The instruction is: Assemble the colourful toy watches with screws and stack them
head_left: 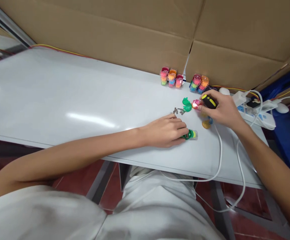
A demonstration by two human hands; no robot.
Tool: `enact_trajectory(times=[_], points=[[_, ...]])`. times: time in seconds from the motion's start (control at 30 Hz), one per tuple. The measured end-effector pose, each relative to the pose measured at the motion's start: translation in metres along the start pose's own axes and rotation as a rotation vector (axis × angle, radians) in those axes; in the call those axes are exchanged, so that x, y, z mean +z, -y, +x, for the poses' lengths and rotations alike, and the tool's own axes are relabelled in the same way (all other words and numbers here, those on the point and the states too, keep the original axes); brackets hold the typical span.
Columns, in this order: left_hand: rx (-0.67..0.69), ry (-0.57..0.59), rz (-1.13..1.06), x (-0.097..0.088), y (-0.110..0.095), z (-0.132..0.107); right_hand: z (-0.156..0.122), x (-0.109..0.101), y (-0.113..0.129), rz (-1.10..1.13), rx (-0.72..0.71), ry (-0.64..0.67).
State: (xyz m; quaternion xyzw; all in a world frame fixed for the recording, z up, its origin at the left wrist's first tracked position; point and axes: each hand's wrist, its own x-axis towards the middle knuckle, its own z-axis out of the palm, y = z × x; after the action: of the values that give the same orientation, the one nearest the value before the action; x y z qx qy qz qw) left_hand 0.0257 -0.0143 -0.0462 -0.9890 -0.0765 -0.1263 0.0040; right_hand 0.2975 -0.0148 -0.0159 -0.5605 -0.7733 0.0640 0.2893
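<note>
The left hand [168,130] pinches a glossy green plastic piece [191,134] between thumb and finger on the smooth white table [89,96]. Beyond lie thin dark strips [182,111], then rounded translucent green parts [188,107]; the right hand [220,105] pinches a stubby black-and-yellow handle [209,101].

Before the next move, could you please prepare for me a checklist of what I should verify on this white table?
1. Left hand holds the green plastic piece: ok.
2. Right hand grips the black-and-yellow tool: ok.
3. Tool tip in position: cannot tell; it is not clearly visible.
4. Metal strips on the white table: ok, just beyond the left hand.
5. Front edge free of cables: not ok; a white cable crosses it.
</note>
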Motion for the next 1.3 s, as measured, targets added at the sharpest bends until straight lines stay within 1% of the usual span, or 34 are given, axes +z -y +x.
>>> enact_trajectory(times=[0.1,0.2,0.27,0.3,0.33,0.4,0.47,0.53,0.6,0.67,0.77,0.83,0.9,1.0,1.1,1.17,1.23,1.3], points=[[-0.072,-0.035,-0.132,-0.001,0.002,0.0,-0.014,-0.006,0.011,0.259,0.073,-0.072],[-0.256,-0.152,-0.343,-0.003,0.001,0.001,-0.032,-0.004,0.028,0.585,0.206,-0.039],[-0.378,-0.242,-0.533,-0.006,0.0,0.003,-0.043,0.002,0.039,0.703,0.257,-0.023],[-0.411,-0.272,-0.631,-0.008,-0.001,0.005,-0.048,0.005,0.044,0.751,0.289,0.012],[-0.424,-0.286,-0.722,-0.01,-0.001,0.006,-0.052,0.009,0.048,0.797,0.317,0.044],[-0.408,-0.272,-0.848,-0.014,-0.002,0.01,-0.058,0.013,0.056,0.871,0.351,0.094],[-0.398,-0.24,-0.92,-0.017,-0.003,0.014,-0.062,0.015,0.06,0.914,0.355,0.097],[-0.43,-0.269,-0.978,-0.016,-0.004,0.018,-0.063,0.014,0.06,0.927,0.353,0.078],[-0.478,-0.327,-1.015,-0.012,-0.004,0.02,-0.065,0.013,0.058,0.891,0.348,0.077],[-0.49,-0.34,-0.986,-0.008,-0.003,0.02,-0.065,0.013,0.055,0.731,0.298,0.096],[-0.46,-0.271,-0.878,-0.006,0.0,0.017,-0.065,0.012,0.05,0.357,0.14,0.085],[-0.44,-0.236,-0.818,-0.008,0.002,0.014,-0.064,0.01,0.047,0.212,0.07,0.089],[-0.412,-0.216,-0.758,-0.012,0.002,0.012,-0.061,0.006,0.045,0.179,0.055,0.136],[-0.361,-0.185,-0.691,-0.017,0.001,0.01,-0.058,0.001,0.043,0.204,0.073,0.212],[-0.32,-0.159,-0.674,-0.017,0.001,0.01,-0.058,0.0,0.043,0.179,0.079,0.316],[-0.3,-0.166,-0.667,-0.016,0.001,0.01,-0.059,0.002,0.044,0.138,0.072,0.376],[-0.292,-0.18,-0.651,-0.015,0.003,0.01,-0.06,0.003,0.044,0.123,0.069,0.401],[-0.306,-0.183,-0.611,-0.014,0.005,0.009,-0.059,0.001,0.042,0.124,0.068,0.398]])
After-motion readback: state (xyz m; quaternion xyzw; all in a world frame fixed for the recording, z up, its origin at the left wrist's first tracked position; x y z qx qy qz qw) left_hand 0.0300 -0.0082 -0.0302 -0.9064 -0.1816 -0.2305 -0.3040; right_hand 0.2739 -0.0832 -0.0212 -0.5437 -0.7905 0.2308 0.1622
